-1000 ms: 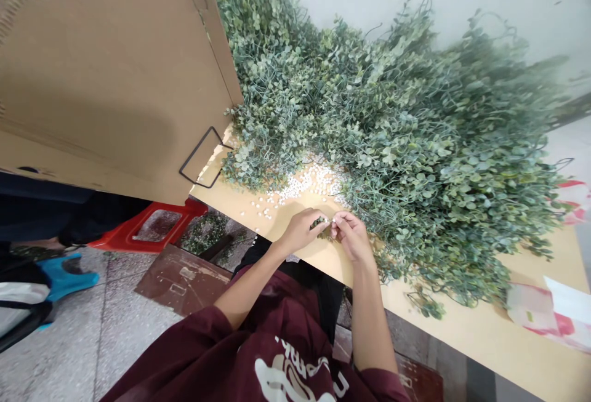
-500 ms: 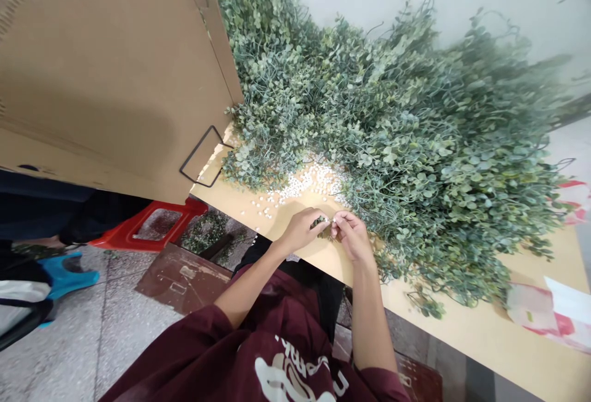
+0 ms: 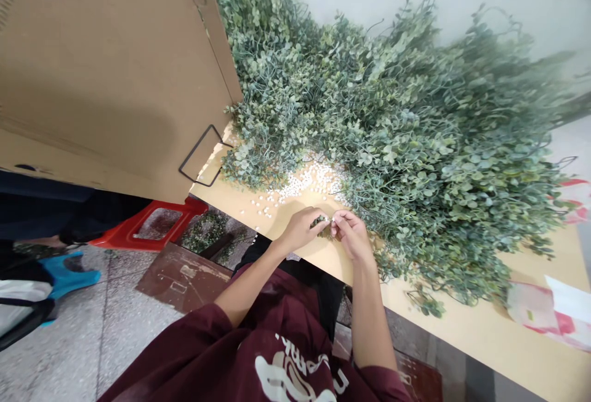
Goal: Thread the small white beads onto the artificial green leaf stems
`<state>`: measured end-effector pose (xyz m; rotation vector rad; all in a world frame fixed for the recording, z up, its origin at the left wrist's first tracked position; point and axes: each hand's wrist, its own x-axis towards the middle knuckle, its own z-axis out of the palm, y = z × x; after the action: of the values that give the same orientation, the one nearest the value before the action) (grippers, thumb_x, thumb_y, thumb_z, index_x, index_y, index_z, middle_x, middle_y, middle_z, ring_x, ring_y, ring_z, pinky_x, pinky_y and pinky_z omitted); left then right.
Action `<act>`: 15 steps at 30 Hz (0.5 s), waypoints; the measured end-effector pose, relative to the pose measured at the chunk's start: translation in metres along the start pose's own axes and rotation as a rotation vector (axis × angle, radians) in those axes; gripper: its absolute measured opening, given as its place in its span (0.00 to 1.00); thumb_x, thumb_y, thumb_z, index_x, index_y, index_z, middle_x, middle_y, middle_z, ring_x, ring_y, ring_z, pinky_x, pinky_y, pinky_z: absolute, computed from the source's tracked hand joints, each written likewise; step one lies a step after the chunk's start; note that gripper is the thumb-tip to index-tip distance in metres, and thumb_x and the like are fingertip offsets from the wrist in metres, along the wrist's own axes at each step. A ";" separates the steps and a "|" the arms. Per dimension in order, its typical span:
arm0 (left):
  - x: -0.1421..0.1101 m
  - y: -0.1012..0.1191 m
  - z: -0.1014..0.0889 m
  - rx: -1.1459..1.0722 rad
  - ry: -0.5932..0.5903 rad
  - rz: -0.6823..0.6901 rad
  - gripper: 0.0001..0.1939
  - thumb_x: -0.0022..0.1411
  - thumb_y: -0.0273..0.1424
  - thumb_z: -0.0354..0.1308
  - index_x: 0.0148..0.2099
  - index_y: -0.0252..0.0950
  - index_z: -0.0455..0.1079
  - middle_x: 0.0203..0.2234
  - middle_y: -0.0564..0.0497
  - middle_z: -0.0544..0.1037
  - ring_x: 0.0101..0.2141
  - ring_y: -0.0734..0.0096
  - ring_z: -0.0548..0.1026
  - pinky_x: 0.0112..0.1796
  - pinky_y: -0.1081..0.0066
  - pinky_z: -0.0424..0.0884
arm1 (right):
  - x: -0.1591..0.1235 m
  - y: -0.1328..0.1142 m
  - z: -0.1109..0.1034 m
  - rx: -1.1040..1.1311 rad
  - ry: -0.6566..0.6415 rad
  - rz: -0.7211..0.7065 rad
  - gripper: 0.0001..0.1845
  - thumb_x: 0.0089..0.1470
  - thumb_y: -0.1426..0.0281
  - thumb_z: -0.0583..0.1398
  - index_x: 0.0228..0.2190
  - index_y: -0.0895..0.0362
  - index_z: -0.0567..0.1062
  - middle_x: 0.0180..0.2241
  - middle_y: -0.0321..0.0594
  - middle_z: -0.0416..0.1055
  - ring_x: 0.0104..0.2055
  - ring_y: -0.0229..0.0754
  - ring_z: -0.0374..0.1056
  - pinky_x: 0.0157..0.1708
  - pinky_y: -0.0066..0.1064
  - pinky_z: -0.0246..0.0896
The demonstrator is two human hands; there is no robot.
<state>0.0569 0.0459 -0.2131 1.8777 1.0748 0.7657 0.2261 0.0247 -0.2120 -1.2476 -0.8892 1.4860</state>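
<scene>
Over the table's near edge, my left hand (image 3: 300, 229) and my right hand (image 3: 353, 234) meet fingertip to fingertip. Thumb and fingers of the left hand are pinched on a small green sprig (image 3: 319, 222), which shows partly below them; a tiny white spot is at their tips. Between the right thumb and forefinger sits a small white bead (image 3: 333, 220). Just beyond the hands lies a loose scatter of white beads (image 3: 300, 185). A large heap of leafy artificial greenery stems (image 3: 397, 143) surrounds the beads behind and to the right.
A big cardboard box (image 3: 115, 76) stands at the left, with a black wire frame (image 3: 196, 171) by its corner. Below are a red plastic stool (image 3: 138, 229) and a blue stool (image 3: 71, 276). Another person's dark sleeve (image 3: 69, 211) shows at left. Red-and-white packaging (image 3: 530, 309) lies at right.
</scene>
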 end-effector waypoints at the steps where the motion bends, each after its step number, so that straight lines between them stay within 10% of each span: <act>1: 0.000 0.000 0.000 0.000 0.001 0.000 0.10 0.67 0.35 0.51 0.38 0.37 0.71 0.31 0.51 0.75 0.36 0.69 0.72 0.38 0.72 0.66 | 0.000 0.000 0.000 -0.009 0.002 -0.004 0.13 0.48 0.60 0.66 0.27 0.55 0.73 0.22 0.33 0.66 0.21 0.33 0.61 0.22 0.26 0.58; 15: 0.001 0.003 -0.001 0.007 0.000 0.008 0.08 0.66 0.33 0.52 0.37 0.37 0.71 0.30 0.51 0.75 0.35 0.69 0.72 0.37 0.72 0.66 | 0.002 0.003 -0.005 -0.062 -0.057 -0.006 0.12 0.51 0.60 0.65 0.27 0.55 0.72 0.21 0.33 0.67 0.21 0.33 0.61 0.23 0.26 0.57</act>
<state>0.0573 0.0460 -0.2093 1.8889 1.0722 0.7668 0.2307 0.0251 -0.2169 -1.2514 -0.9824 1.5052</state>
